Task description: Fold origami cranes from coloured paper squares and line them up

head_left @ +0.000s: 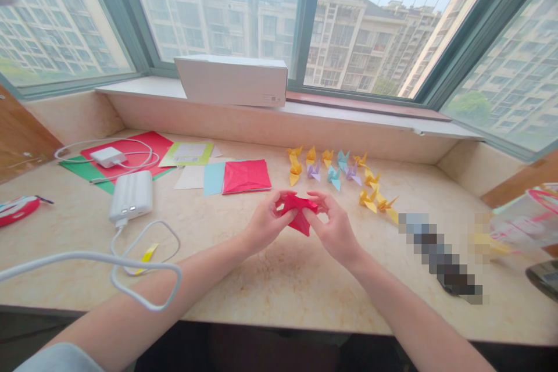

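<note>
Both hands worked at mid-counter. The left hand and the right hand each held a narrow grip on a red folded paper, pinching it from either side between fingers and thumb. The paper hung in the air just above the marble counter, not touching it; its exact fold was partly hidden by the fingers.

Beyond the red folded paper, a stack of red paper sheets lay on a pale blue sheet. To its right stood loose rows of paper cranes in yellow, pale blue and lilac. Further left of it were a white power bank, a white charger on red and green sheets, and a white cable looping toward the near edge. A pixelated, blurred object lay to its right. A white cardboard box sat on the window sill directly behind it.
</note>
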Tool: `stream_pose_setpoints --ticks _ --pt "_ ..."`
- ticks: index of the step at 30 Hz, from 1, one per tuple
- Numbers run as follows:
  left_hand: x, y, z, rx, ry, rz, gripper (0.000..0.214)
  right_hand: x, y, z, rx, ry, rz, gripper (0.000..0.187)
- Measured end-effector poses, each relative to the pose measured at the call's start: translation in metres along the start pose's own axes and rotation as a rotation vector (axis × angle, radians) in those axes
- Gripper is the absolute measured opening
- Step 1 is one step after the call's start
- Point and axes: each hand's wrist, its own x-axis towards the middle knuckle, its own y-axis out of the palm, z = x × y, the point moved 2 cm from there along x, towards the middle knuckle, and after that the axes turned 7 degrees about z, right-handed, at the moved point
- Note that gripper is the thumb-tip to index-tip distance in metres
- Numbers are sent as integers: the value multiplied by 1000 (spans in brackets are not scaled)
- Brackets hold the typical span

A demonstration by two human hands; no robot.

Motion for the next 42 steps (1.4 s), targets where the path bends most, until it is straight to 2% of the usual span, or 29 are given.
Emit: stream_pose_setpoints --ticks 6,11,15,18,21,24,28,36,42 --pt "-3 4 -5 -48 -13 94 21 -2 -5 3 -62 -24 -41 29" --pt "-3 2 -1 63 -72 20 12 -3 -5 4 -83 -18 -56 26" --pt "-2 1 2 19 -67 -13 12 -3 -6 4 -33 -6 -95 21" --pt "-2 2 1 -59 -80 24 18 -3 -8 5 -10 -19 -111 18" --pt "-3 3 -2 -41 -94 90 21 -3 -9 5 -46 -18 -119 15" --pt "-5 4 -5 70 -96 112 22 -3 -8 5 -75 -27 -104 12" --pt "-5 3 -7 157 -102 65 18 -4 -6 5 -90 -50 -75 12" --pt "-4 3 -2 1 -76 66 14 -4 -9 6 48 6 -74 12" --pt "-4 3 -6 -26 -27 86 16 0 -13 5 95 -70 -9 14"
